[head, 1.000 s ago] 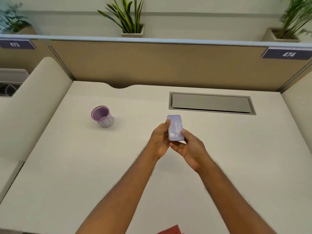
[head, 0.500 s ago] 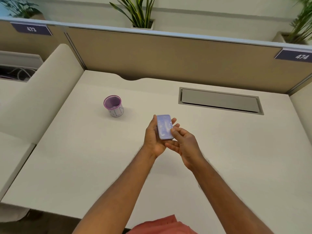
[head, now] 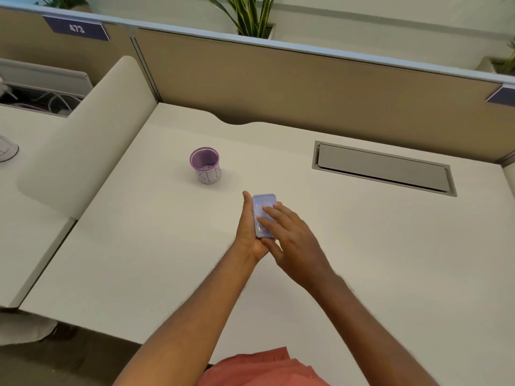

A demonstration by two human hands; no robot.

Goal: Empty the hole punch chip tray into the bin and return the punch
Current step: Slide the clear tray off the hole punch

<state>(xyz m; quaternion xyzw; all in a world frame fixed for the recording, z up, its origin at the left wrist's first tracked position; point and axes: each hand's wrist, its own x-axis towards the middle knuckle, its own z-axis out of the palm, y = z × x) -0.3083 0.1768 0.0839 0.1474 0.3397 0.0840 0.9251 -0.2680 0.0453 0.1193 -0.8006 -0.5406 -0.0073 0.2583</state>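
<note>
A small lilac hole punch [head: 262, 210], flat side up, is held above the white desk [head: 139, 246] in the middle of the view. My left hand [head: 246, 229] cradles it from the left and below. My right hand [head: 289, 240] lies over its right side, with fingertips resting flat on the top face. A small purple-rimmed bin [head: 205, 169], a cup with a white label, stands upright on the desk up and to the left of the punch, about a hand's length away. What lies inside the bin is hard to make out.
A grey cable hatch [head: 384, 168] is set into the desk at the back right. Tan partition panels [head: 306, 87] wall the back. A cream divider [head: 92, 140] bounds the left side, with a neighbouring desk beyond it. The desk's front edge runs near my body.
The view has swung left and down. Both hands still hold the punch; my right hand's fingers have slid from the punch's lower edge up onto its top face.
</note>
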